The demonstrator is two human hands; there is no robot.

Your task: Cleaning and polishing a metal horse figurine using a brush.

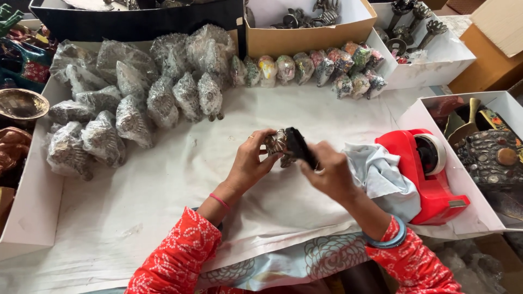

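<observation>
Holding a small patterned silver-grey metal figurine (277,144), the left hand (251,160) is closed around it from the left, fingers curled over its top and near side. The right hand (329,173) is wrapped tight around the lower end of a black oblong brush-like tool (301,147) (exact kind not clear). The tool's long axis runs from the right hand up and to the left, its upper end touching the figurine's right flank. So the figurine lies up-left of the right hand and directly in the left; the left hand is the nearer, being in contact. Both are held just above the middle of the bench.

Surface: white paper sheet (180,179) covering the bench, creased. Just right of the right hand lies a crumpled pale blue cloth (381,174), touching a red tape dispenser (427,174) with a roll mounted.

Further out: a heap of clear-plastic-wrapped grey figurines (125,92) at far left; a row of wrapped multicoloured figurines (316,68) along the front of a tan cardboard box (305,38). White open boxes (463,54) at right hold dark metal pieces and ornate inlaid items. Red patterned sleeves on both arms.
</observation>
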